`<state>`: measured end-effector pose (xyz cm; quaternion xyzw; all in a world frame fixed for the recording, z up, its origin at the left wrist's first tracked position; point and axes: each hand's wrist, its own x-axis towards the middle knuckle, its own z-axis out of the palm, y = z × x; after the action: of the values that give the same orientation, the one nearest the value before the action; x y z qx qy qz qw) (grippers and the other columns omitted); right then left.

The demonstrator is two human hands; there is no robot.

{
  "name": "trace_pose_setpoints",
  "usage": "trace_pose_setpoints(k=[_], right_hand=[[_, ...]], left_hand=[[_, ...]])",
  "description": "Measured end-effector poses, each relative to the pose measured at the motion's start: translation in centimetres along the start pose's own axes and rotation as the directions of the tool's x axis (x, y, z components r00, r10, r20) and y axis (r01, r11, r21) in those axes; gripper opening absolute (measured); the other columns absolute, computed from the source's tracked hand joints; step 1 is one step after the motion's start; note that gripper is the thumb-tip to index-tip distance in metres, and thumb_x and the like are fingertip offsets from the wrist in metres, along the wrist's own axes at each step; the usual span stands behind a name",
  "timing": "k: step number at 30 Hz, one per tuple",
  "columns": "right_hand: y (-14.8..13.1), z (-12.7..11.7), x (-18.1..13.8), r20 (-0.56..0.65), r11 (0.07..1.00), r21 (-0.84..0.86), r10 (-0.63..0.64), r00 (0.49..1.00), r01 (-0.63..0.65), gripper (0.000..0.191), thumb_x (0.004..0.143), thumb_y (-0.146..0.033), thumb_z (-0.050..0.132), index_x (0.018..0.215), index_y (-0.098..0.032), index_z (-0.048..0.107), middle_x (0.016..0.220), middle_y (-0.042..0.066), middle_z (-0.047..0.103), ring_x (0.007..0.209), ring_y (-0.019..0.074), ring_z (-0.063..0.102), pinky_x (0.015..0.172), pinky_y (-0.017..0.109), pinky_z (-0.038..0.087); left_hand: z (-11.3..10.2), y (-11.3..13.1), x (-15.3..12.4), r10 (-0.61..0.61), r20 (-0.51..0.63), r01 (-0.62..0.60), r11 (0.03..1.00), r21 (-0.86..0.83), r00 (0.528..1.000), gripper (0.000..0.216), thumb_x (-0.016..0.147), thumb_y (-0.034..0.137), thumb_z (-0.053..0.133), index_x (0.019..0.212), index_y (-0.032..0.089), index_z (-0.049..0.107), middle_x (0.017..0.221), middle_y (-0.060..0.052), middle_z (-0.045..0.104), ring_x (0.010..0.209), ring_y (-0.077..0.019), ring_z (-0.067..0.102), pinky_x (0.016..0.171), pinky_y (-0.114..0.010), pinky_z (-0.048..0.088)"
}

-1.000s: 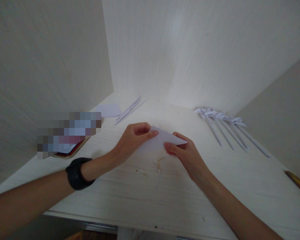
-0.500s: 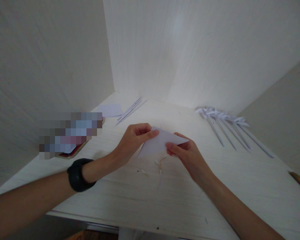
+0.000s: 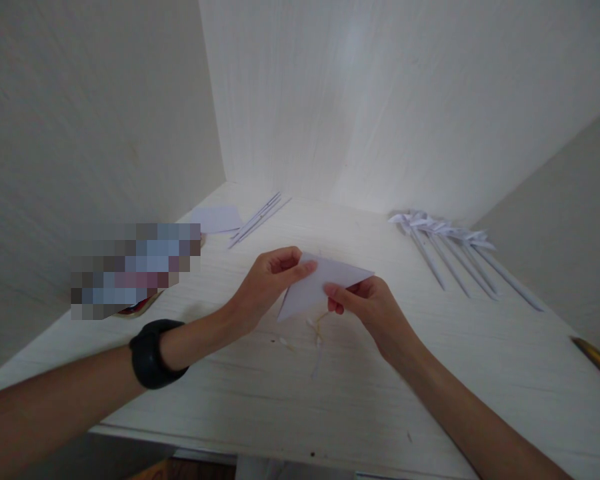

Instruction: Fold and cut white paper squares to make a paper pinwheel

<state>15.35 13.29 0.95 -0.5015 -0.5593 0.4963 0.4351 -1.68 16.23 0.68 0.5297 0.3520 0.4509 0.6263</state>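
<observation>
A piece of white paper (image 3: 315, 283) is held above the white tabletop, with a pointed corner to the right and another toward me. My left hand (image 3: 275, 277) pinches its upper left part, thumb on top and fingers behind. Along the lower right edge, my right hand (image 3: 360, 297) grips it between thumb and curled fingers; the fingertips behind the paper are partly hidden. Just below the paper lie broken cotton swabs (image 3: 317, 330), with a loose swab tip (image 3: 286, 344) to their left.
Several paper pinwheels on rolled sticks (image 3: 443, 230) lie at the right. At the back left are thin paper sticks (image 3: 260, 220) and a flat white sheet (image 3: 216, 219). A blurred-out object (image 3: 139, 308) rests at the left. Walls enclose three sides; a gold-coloured object (image 3: 597, 360) lies far right.
My right hand has shifted slightly left along the paper, its fingers now more curled underneath. The paper's right corner now shows clear of the fingers. The view has moved slightly.
</observation>
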Motion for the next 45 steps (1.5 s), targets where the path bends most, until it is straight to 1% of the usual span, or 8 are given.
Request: trace_pose_setpoints(k=[4,11,21,25,29,34,39,45], right_hand=[[-0.03,0.02,-0.04,0.000,1.000,0.000,0.002,1.000,-0.002,0.030,0.068,-0.037,0.072,0.048,-0.016,0.061,0.049,0.000,0.057,0.048,0.0095,0.048,0.051,0.023,0.039],[-0.11,0.08,-0.05,0.014,1.000,-0.015,0.005,1.000,-0.005,0.032,0.068,-0.039,0.073,0.048,-0.016,0.060,0.048,0.000,0.057,0.047,0.0096,0.047,0.049,0.023,0.039],[-0.06,-0.05,-0.06,0.017,0.999,-0.048,-0.001,1.000,0.002,0.036,0.068,-0.045,0.072,0.049,-0.016,0.060,0.048,0.001,0.058,0.047,0.0102,0.048,0.050,0.024,0.042],[0.07,-0.13,0.00,-0.004,0.998,-0.061,-0.007,1.000,0.006,0.040,0.068,-0.048,0.072,0.049,-0.017,0.058,0.048,0.001,0.057,0.046,0.0101,0.048,0.048,0.024,0.041],[0.22,-0.24,0.08,-0.018,0.998,-0.067,-0.010,1.000,0.009,0.040,0.068,-0.049,0.072,0.048,-0.017,0.058,0.047,0.000,0.055,0.045,0.0099,0.046,0.047,0.024,0.039],[0.22,-0.34,0.10,-0.017,0.998,-0.058,-0.013,1.000,0.012,0.040,0.068,-0.047,0.073,0.048,-0.017,0.058,0.046,0.001,0.055,0.044,0.0103,0.045,0.046,0.024,0.037],[0.40,-0.28,0.21,0.016,1.000,-0.020,-0.013,1.000,0.013,0.036,0.069,-0.043,0.073,0.050,-0.016,0.060,0.047,0.000,0.055,0.045,0.0091,0.045,0.047,0.023,0.037],[0.33,-0.25,0.22,0.047,0.999,0.035,-0.024,0.999,0.023,0.030,0.069,-0.043,0.072,0.060,-0.016,0.064,0.055,0.001,0.061,0.050,0.0100,0.049,0.051,0.023,0.040]], left_hand=[[0.19,0.22,-0.07,0.010,0.030,-0.010,1.000,-0.001,0.999,0.020,0.073,0.031,0.070,0.073,0.014,0.058,0.072,0.001,0.062,0.066,-0.0098,0.057,0.060,-0.021,0.043],[-0.16,0.21,0.33,0.125,-0.070,-0.124,0.992,0.021,0.990,0.021,0.072,0.030,0.072,0.065,0.015,0.059,0.064,0.004,0.059,0.059,-0.0067,0.052,0.056,-0.018,0.039],[-0.47,-0.01,0.43,0.166,-0.095,-0.158,0.984,0.085,0.982,0.022,0.073,0.030,0.071,0.061,0.015,0.062,0.061,0.003,0.060,0.058,-0.0074,0.051,0.056,-0.019,0.039],[-0.28,0.31,0.30,0.138,-0.072,-0.135,0.990,0.050,0.988,0.021,0.073,0.028,0.070,0.062,0.014,0.060,0.060,0.004,0.058,0.058,-0.0070,0.050,0.055,-0.019,0.039],[0.13,0.46,0.05,0.049,0.025,-0.048,0.999,-0.006,0.999,0.021,0.071,0.028,0.073,0.069,0.015,0.056,0.068,0.004,0.062,0.062,-0.0079,0.055,0.058,-0.019,0.042],[0.37,0.07,0.00,-0.019,0.138,0.002,0.992,0.123,0.990,0.026,0.067,0.025,0.076,0.089,0.016,0.064,0.085,-0.001,0.070,0.077,-0.0142,0.063,0.069,-0.024,0.048],[0.23,-0.12,0.10,-0.049,0.141,0.027,0.988,0.153,0.989,0.026,0.065,0.022,0.077,0.086,0.016,0.064,0.081,0.000,0.070,0.074,-0.0135,0.063,0.068,-0.024,0.049],[0.26,0.16,0.02,-0.040,0.130,0.020,0.987,0.157,0.991,0.023,0.067,0.022,0.075,0.085,0.014,0.064,0.077,0.000,0.069,0.070,-0.0123,0.061,0.063,-0.022,0.046]])
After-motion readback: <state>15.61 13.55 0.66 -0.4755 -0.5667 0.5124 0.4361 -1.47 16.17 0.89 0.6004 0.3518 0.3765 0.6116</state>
